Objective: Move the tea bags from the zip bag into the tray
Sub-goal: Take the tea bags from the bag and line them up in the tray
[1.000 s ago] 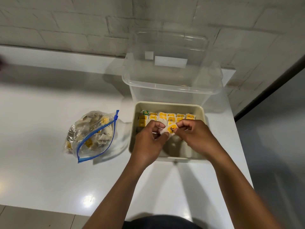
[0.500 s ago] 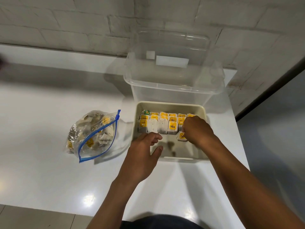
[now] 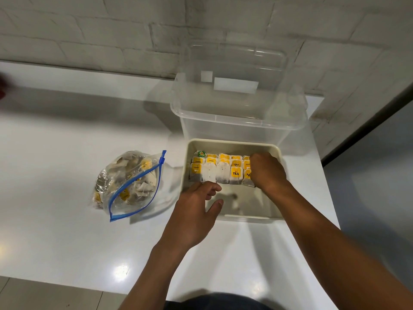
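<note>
Right hand [image 3: 268,173] curled over tea bags [image 3: 223,173] at tray [image 3: 245,217] right, grip hidden; left hand [image 3: 196,211] relaxed, empty, over near rim.

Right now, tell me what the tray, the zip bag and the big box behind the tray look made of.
Tray: looks like rigid plastic, cream, matte; smooth moulded walls with rounded corners.
Zip bag: thin clear plastic film, glossy; it crinkles, the tea bags show through it, and it has a blue zip strip.
Big box: clear hard plastic, glossy; the wall shows through it and its rim catches highlights.
</note>
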A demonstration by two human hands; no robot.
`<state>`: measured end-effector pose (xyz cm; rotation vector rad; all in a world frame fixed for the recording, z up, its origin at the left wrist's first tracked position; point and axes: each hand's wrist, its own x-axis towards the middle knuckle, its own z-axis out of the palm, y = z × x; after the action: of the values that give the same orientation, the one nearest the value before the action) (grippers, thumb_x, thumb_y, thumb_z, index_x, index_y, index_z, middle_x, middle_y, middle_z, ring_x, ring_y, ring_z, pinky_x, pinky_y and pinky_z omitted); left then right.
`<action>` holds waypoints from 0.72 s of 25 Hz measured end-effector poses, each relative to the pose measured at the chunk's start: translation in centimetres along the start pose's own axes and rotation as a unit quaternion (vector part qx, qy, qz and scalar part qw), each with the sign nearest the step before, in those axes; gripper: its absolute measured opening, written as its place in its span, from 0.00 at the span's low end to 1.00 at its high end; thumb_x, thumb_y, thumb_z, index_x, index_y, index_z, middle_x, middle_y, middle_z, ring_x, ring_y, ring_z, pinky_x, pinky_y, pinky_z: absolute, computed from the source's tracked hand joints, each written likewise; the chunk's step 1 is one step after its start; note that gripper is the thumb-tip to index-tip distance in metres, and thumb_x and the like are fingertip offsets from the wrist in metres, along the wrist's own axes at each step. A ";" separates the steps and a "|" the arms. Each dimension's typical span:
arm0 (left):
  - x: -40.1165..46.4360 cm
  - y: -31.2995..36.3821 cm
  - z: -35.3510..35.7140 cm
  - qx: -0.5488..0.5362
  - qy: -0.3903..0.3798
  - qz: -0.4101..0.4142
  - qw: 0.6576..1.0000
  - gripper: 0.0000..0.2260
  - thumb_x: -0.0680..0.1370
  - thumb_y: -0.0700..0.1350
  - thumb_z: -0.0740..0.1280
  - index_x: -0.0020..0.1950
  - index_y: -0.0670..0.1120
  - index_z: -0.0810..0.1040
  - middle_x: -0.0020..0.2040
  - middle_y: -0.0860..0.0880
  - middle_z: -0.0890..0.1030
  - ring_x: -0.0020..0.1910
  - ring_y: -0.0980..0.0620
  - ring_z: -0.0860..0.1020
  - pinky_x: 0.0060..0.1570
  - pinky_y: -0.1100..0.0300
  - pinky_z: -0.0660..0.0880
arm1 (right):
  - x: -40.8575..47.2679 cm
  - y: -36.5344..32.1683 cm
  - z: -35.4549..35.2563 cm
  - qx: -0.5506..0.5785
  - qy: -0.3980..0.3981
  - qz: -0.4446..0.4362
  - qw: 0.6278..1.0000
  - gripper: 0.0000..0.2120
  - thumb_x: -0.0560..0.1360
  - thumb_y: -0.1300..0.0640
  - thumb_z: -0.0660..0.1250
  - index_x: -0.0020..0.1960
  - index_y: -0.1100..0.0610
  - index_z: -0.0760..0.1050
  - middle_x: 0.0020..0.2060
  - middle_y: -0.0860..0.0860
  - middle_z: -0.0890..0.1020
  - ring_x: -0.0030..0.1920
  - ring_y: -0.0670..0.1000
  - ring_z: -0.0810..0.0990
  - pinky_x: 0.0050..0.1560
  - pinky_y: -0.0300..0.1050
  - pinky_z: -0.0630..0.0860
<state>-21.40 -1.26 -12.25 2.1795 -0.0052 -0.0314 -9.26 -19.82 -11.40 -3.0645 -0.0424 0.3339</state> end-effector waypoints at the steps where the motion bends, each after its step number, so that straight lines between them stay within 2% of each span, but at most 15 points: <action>1: 0.0 0.0 0.0 0.001 -0.001 0.000 1.000 0.11 0.77 0.48 0.70 0.59 0.56 0.78 0.52 0.60 0.79 0.53 0.62 0.78 0.53 0.56 0.78 | 0.1 0.0 0.0 0.004 0.002 0.002 1.000 0.11 0.75 0.63 0.68 0.57 0.58 0.78 0.51 0.56 0.82 0.51 0.58 0.82 0.43 0.46 0.75; 6: 0.1 -0.1 0.0 0.006 -0.002 -0.002 1.000 0.11 0.77 0.49 0.70 0.59 0.57 0.78 0.52 0.60 0.79 0.52 0.62 0.78 0.52 0.57 0.78 | 0.2 -0.1 -0.1 0.025 -0.005 0.012 1.000 0.11 0.75 0.64 0.67 0.57 0.60 0.77 0.51 0.57 0.82 0.51 0.58 0.82 0.43 0.47 0.75; 9: 0.1 -0.1 0.0 0.004 -0.002 -0.002 1.000 0.11 0.77 0.49 0.70 0.59 0.57 0.78 0.51 0.60 0.79 0.52 0.62 0.78 0.52 0.57 0.78 | -0.1 -0.2 -0.6 0.051 -0.005 0.028 0.998 0.05 0.76 0.66 0.65 0.50 0.59 0.75 0.47 0.57 0.80 0.42 0.55 0.79 0.40 0.43 0.70; 11: 0.1 -0.1 0.0 0.001 -0.001 -0.003 1.000 0.11 0.77 0.49 0.70 0.58 0.57 0.78 0.51 0.60 0.79 0.52 0.62 0.78 0.52 0.56 0.78 | -0.7 -0.1 -1.4 0.067 0.004 0.039 0.997 0.05 0.77 0.67 0.64 0.46 0.58 0.71 0.42 0.54 0.76 0.37 0.51 0.74 0.37 0.40 0.69; 13: 0.1 -0.2 0.0 -0.004 0.000 -0.004 1.000 0.10 0.77 0.48 0.70 0.58 0.57 0.78 0.51 0.60 0.79 0.52 0.62 0.78 0.52 0.56 0.78 | -1.6 0.2 -1.3 0.077 0.002 0.035 0.996 0.03 0.76 0.66 0.64 0.49 0.60 0.73 0.43 0.54 0.77 0.41 0.54 0.78 0.39 0.41 0.74; 15: 0.1 -0.2 0.0 -0.003 0.000 -0.001 1.000 0.11 0.77 0.48 0.70 0.58 0.57 0.78 0.51 0.60 0.79 0.52 0.62 0.78 0.52 0.56 0.78 | -2.7 0.2 -0.5 0.061 -0.027 0.017 0.998 0.08 0.76 0.65 0.63 0.53 0.61 0.78 0.47 0.57 0.80 0.48 0.59 0.81 0.46 0.46 0.78; 18: 0.0 -0.2 0.0 0.002 -0.002 0.004 1.000 0.11 0.77 0.47 0.70 0.59 0.56 0.79 0.51 0.59 0.79 0.52 0.62 0.78 0.52 0.56 0.78 | -4.0 0.2 1.7 0.050 -0.092 0.003 0.994 0.13 0.76 0.64 0.63 0.57 0.56 0.79 0.54 0.56 0.80 0.53 0.58 0.80 0.49 0.45 0.77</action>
<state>-21.39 -1.19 -12.41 2.1828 -0.0163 -0.0306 -13.51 -20.11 -12.20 -2.9264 -0.0252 0.5992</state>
